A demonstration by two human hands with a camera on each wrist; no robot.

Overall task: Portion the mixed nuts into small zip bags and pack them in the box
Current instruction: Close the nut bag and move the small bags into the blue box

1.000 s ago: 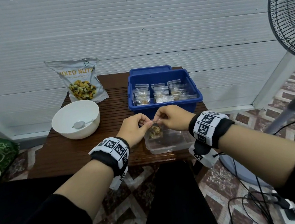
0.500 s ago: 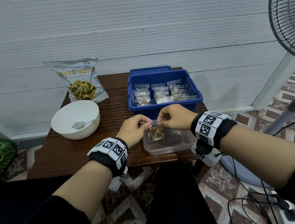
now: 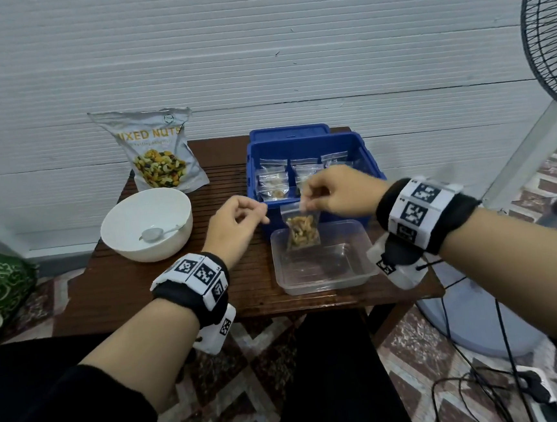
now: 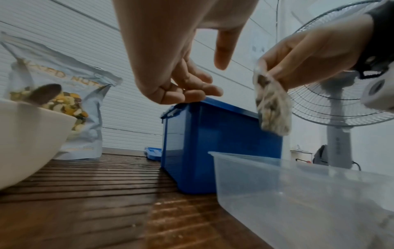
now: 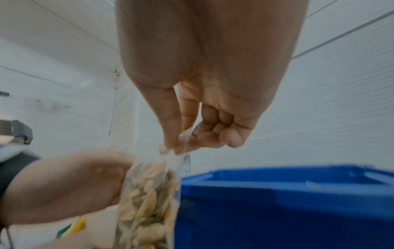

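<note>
A small clear zip bag [image 3: 302,230] filled with nuts hangs from my right hand [image 3: 306,201], which pinches its top corner between thumb and forefinger. The bag dangles above the clear plastic container [image 3: 323,274], just in front of the blue box [image 3: 372,165], which holds several filled zip bags. In the right wrist view the pinch [image 5: 175,148] on the bag [image 5: 147,210] shows plainly. My left hand [image 3: 260,214] hovers to the left of the bag, apart from it, with fingers loosely curled and holding nothing. The left wrist view shows those fingers [image 4: 192,94] bare.
On the dark slatted table [image 3: 159,288] a white bowl [image 3: 120,231] with a spoon [image 3: 154,234] sits at the left. The mixed nuts pouch [image 3: 157,154] leans on the wall behind it. A blue lid [image 3: 288,132] lies behind the box. A standing fan [image 3: 551,35] is at the right.
My left hand has let go of the zip bag and drawn back to the left. The right hand has lifted the bag up, towards the blue box.
</note>
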